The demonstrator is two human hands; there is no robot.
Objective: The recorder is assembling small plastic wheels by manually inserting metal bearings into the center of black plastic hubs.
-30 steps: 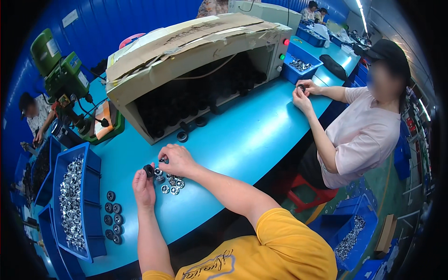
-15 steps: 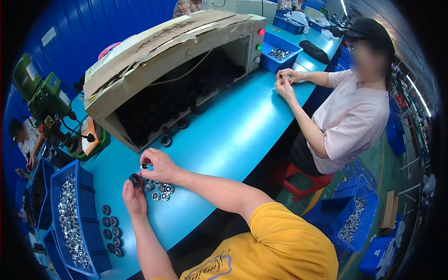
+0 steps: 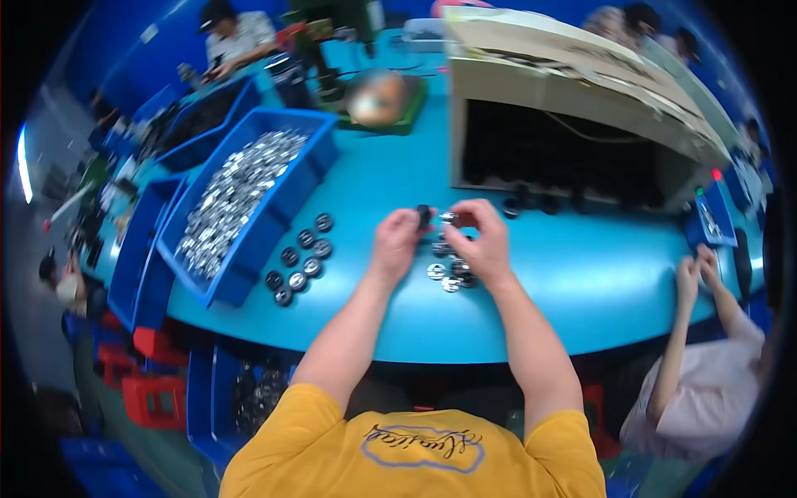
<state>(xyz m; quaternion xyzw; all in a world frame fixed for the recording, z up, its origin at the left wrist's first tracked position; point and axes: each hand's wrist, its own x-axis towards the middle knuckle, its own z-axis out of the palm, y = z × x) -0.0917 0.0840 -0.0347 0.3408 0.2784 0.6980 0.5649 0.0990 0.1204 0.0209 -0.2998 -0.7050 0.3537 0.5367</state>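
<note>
Black round part [image 3: 424, 214] pinched in your left hand [image 3: 396, 243], silver ring [image 3: 449, 218] pinched in your right hand [image 3: 481, 241], both above the counter [image 3: 581, 282]. Fingertip grip looks shallow; misalignment could drop one among loose pieces [image 3: 449, 272].

Head camera looks steeply down onto the table [image 3: 581, 282].

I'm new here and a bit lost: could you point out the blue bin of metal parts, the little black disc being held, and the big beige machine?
blue bin [image 3: 286, 212], head view, on its right wall.
black disc [image 3: 424, 214], head view, on its face.
beige machine [image 3: 548, 100], head view, on its front panel.
</note>
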